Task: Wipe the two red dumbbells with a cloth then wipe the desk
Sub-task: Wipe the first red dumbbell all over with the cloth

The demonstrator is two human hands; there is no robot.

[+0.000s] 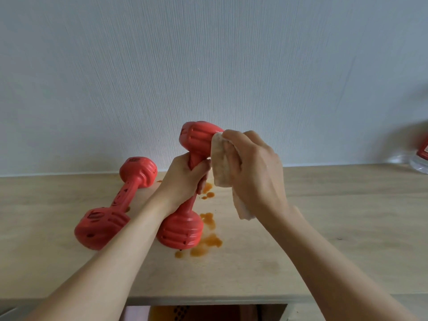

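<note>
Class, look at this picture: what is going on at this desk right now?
A person is cleaning a red dumbbell. The left hand grips its handle and holds it tilted, lower end on the desk. The right hand presses a cloth against the upper end. A second dumbbell lies on the desk to the left. Orange stains are on the desk beside the held one, not yet wiped.
</note>
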